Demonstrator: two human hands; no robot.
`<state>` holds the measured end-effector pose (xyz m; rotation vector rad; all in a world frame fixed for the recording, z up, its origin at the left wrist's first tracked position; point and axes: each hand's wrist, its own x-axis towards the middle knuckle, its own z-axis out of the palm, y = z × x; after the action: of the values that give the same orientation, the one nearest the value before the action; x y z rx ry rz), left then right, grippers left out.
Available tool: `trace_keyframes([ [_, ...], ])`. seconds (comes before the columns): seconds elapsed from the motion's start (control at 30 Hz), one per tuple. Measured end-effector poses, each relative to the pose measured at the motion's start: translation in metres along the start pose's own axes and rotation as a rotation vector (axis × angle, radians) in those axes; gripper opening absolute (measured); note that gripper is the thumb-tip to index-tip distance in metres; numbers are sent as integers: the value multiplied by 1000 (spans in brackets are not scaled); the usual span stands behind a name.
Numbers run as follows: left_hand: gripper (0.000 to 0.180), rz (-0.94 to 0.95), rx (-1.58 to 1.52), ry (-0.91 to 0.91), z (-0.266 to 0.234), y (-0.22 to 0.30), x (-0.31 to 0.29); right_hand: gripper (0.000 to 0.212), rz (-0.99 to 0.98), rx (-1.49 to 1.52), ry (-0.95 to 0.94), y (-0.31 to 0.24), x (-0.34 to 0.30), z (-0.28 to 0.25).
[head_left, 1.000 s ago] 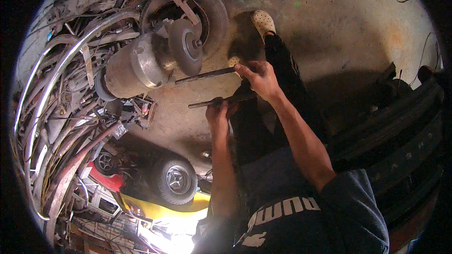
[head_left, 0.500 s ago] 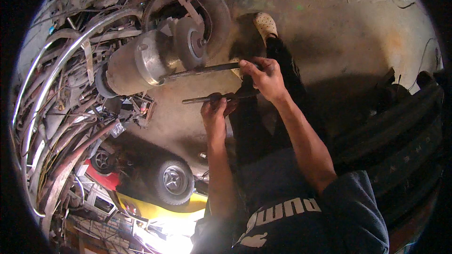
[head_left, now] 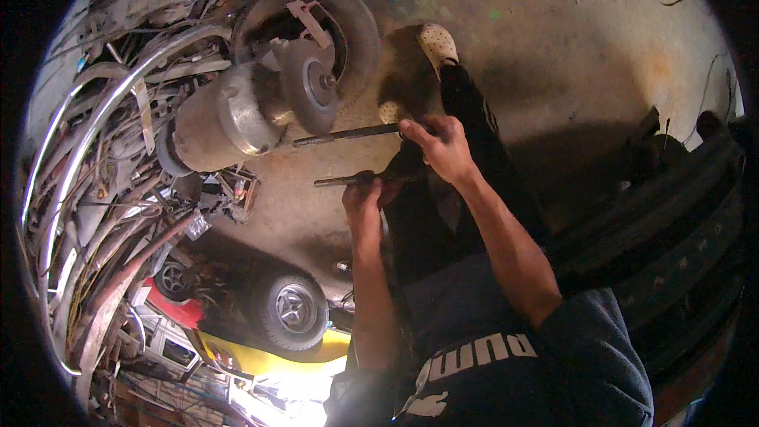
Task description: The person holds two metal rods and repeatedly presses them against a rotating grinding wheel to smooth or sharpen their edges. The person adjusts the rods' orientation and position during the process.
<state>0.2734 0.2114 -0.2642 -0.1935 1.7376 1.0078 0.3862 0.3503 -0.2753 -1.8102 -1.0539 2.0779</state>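
My right hand point(head_left: 444, 142) is closed around one end of a dark metal rod point(head_left: 348, 135). The rod's free end points left, just below the bench grinder point(head_left: 237, 111) and its grey grinding wheel point(head_left: 312, 87). Nearer to me, my left hand point(head_left: 365, 192) grips a second dark rod point(head_left: 336, 181), held roughly parallel to the first. This rod's right part fades into the dark trousers behind it. Between the two rods there is a gap, and a gap also shows between the first rod and the wheel.
A heap of scrap metal and bent chrome tubes point(head_left: 87, 134) fills the left side. A tyre point(head_left: 364, 32) lies behind the grinder. Lower left are a wheel point(head_left: 292, 312) and a yellow panel point(head_left: 261, 356). A dark ribbed object point(head_left: 656, 245) stands at right.
The first rod's tip has come away from the grinder and now shows whole. Both hands sit slightly lower in view, and the grinder has shifted a little left as the view moved.
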Motion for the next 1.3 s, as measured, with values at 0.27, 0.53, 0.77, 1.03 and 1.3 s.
trace_keyframes([
  [0.27,22,36,-91,-45,11,16,0,33,-117,119,-4,-17,3,-3],
  [0.53,17,-30,137,44,-3,-6,6,35,-25,39,9,-12,-4,0],
  [0.77,17,170,55,-82,2,5,5,31,-26,142,12,-16,-1,-12],
  [1.03,31,-27,150,83,5,-10,2,32,-64,-6,21,-14,-1,-15],
  [1.3,29,85,144,-46,5,-18,3,35,-32,39,33,-4,4,-25],
])
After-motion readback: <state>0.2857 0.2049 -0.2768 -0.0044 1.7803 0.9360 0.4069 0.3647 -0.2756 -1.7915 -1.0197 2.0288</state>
